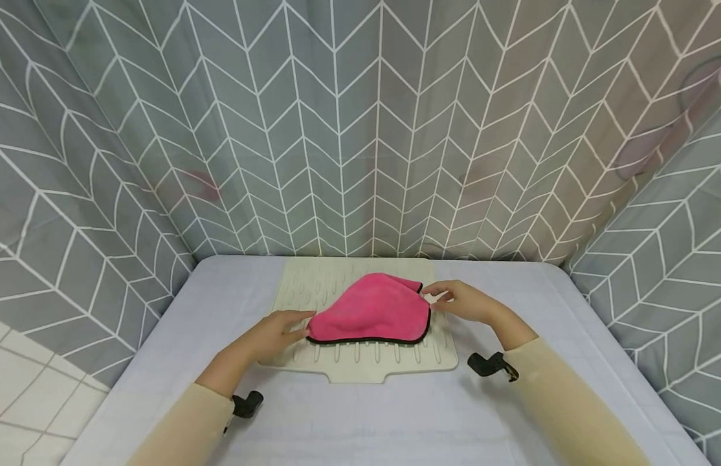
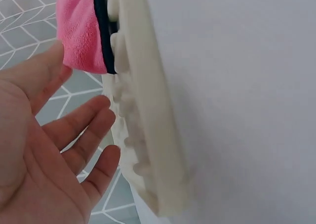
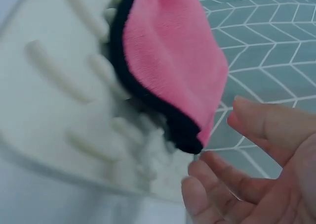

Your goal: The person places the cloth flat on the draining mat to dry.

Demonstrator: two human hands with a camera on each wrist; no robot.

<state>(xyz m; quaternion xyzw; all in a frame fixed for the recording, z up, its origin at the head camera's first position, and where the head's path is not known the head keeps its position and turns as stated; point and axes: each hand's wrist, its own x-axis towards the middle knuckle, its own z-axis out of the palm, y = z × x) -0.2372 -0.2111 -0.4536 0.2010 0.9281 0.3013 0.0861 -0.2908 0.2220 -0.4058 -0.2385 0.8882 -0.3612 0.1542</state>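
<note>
A pink cloth (image 1: pixel 372 314) with black edging lies folded and bunched on a cream ridged mat (image 1: pixel 360 369). My left hand (image 1: pixel 276 335) is at the cloth's left corner. In the left wrist view its thumb and forefinger reach the pink fabric (image 2: pixel 81 41), while the other fingers spread loosely beside the mat's edge. On the opposite side, my right hand (image 1: pixel 462 301) has its fingertips right at the cloth's right edge. Its fingers are parted and relaxed beside the black-edged corner (image 3: pixel 185 135) in the right wrist view.
The mat rests on a table with a white cover (image 1: pixel 337 427). Behind and on both sides hangs a grey curtain (image 1: pixel 360 129) with white chevron lines. White floor tiles (image 1: pixel 34 395) show at the lower left. Black wrist devices (image 1: pixel 246 404) sit by both beige sleeves.
</note>
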